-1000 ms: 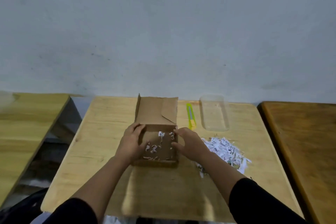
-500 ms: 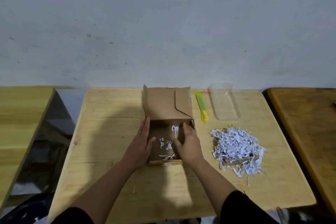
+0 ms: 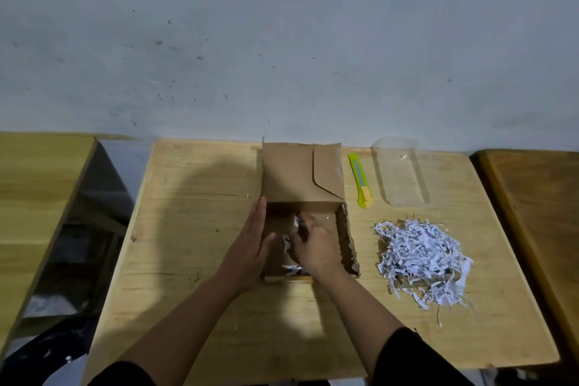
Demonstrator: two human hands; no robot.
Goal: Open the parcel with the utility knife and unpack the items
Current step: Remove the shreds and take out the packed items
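The right hand (image 3: 315,249) has just moved inside the parcel (image 3: 305,213), fingers curling on the last paper shreds (image 3: 287,241); the left hand (image 3: 250,247) is pressing flat outside, so unpacking is nearly finishing.

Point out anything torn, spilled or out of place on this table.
The brown cardboard box has a ragged, torn right wall. White shredded paper lies heaped loose on the wooden table right of it. The green-yellow utility knife lies neatly aside.

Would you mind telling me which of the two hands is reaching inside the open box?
The right hand, fingers curled among paper shreds inside the cardboard box; the left hand lies flat against its outer left wall.
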